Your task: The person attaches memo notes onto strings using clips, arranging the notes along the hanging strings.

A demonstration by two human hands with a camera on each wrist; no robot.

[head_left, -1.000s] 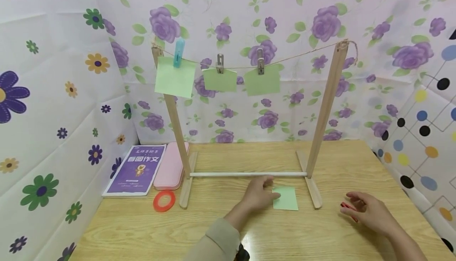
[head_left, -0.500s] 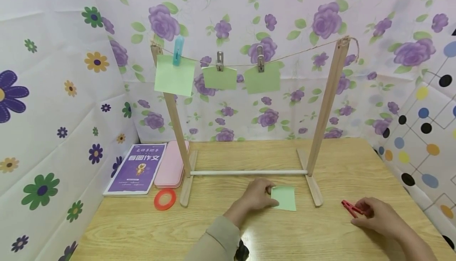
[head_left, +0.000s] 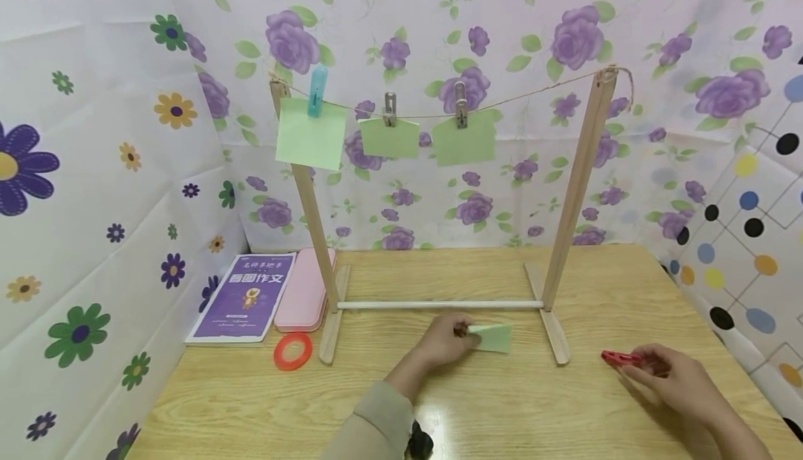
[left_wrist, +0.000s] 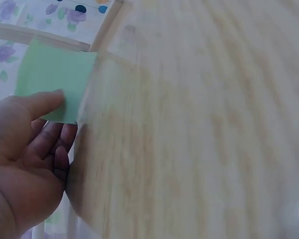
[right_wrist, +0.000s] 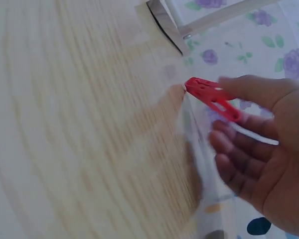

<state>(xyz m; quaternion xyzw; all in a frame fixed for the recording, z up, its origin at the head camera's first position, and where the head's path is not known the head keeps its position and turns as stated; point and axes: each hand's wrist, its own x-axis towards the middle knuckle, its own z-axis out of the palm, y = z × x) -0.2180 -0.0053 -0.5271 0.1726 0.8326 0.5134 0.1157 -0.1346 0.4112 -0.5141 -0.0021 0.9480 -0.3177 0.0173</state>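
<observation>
My left hand (head_left: 442,343) pinches a light green paper square (head_left: 495,339) by its left edge, the thumb on top and fingers beneath. In the left wrist view the paper (left_wrist: 60,74) is tilted up off the wood. On the right, my right hand (head_left: 680,382) holds a red clothespin (head_left: 617,357) between thumb and forefinger, its other fingers loosely curled. The clothespin (right_wrist: 209,94) points away from the palm in the right wrist view. Three green papers hang from a twine line (head_left: 533,96), one under a blue clothespin (head_left: 316,90) and two under metal clips (head_left: 461,106).
The line is tied between two wooden posts (head_left: 580,188), joined low down by a white rod (head_left: 439,304). At the left lie a purple book (head_left: 241,300), a pink case (head_left: 303,289) and a red tape ring (head_left: 281,363). Patterned cloth walls surround the wooden table (head_left: 502,418).
My left hand has taken hold of the green paper, tilted it up and drawn it slightly left. My right hand has turned the red clothespin and now holds it by one end.
</observation>
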